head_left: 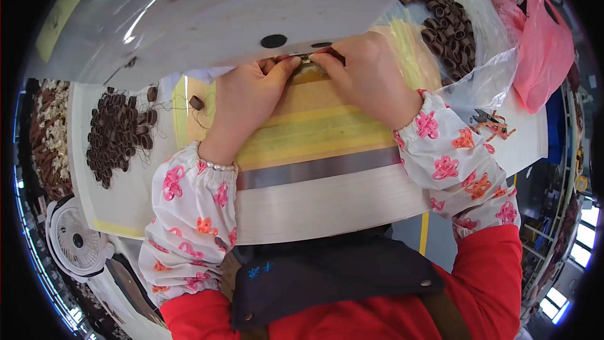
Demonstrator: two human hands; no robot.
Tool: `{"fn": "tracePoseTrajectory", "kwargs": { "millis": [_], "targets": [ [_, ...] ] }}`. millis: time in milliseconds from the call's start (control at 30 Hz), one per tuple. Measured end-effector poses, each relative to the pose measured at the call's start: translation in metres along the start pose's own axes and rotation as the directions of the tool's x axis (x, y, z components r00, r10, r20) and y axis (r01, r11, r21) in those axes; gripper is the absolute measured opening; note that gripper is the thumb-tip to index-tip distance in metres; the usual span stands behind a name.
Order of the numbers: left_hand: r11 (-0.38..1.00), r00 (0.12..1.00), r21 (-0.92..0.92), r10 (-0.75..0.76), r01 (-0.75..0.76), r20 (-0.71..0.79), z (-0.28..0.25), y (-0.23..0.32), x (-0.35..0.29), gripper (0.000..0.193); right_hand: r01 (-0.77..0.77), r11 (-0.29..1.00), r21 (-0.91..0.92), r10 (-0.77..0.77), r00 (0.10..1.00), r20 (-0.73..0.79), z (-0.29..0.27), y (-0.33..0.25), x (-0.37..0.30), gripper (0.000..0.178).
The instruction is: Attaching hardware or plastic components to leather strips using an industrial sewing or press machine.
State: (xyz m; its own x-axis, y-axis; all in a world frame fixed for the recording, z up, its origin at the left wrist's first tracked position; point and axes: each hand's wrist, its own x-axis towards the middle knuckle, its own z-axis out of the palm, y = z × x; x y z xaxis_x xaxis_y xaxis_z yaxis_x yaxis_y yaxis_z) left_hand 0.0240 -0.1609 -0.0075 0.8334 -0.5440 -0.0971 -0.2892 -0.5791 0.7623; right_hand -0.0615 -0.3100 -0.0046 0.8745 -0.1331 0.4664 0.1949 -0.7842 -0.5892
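My left hand [251,91] and my right hand [368,75] meet at the far side of the work surface, right under the edge of a large white machine head [220,19] that looks like a sewing machine's. Both are closed in a pinch, thumbs pointing at each other. Whatever sits between the fingertips is mostly hidden by them and by the machine; only a small dark bit shows. A single brown loop [196,102] with loose thread lies left of my left wrist. Further left is a pile of similar brown loops [119,132], trailing threads.
At the right, more brown loops [450,38] lie beside a clear plastic bag [484,69]. A pink plastic bag [544,50] hangs past it. Small snips [484,119] with orange strips lie near my right sleeve. A white fan [77,239] stands at the lower left.
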Motion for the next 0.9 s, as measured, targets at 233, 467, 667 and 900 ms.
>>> {"fn": "tracePoseTrajectory", "kwargs": {
  "millis": [233,467,667,900],
  "targets": [
    [0.994,0.993,-0.023,0.105,-0.107,-0.046,-0.001,0.003,-0.002,0.028,-0.016,1.0,-0.01,0.017,0.999,0.029,-0.003,-0.002,0.004,0.008],
    [0.996,0.995,-0.041,0.076,-0.079,-0.07,-0.001,-0.004,-0.001,0.026,-0.013,0.997,-0.073,0.018,0.997,0.073,-0.003,-0.005,0.009,0.011],
    [0.994,0.993,-0.042,0.093,-0.096,-0.069,0.001,0.006,-0.002,0.024,-0.054,0.998,-0.04,0.056,0.996,0.066,-0.004,0.0,0.007,0.011],
    [0.991,0.998,-0.125,0.047,-0.053,-0.05,0.003,0.004,-0.002,0.023,-0.052,0.997,-0.053,0.055,0.997,0.056,-0.003,0.0,0.007,0.016]
  ]
}}
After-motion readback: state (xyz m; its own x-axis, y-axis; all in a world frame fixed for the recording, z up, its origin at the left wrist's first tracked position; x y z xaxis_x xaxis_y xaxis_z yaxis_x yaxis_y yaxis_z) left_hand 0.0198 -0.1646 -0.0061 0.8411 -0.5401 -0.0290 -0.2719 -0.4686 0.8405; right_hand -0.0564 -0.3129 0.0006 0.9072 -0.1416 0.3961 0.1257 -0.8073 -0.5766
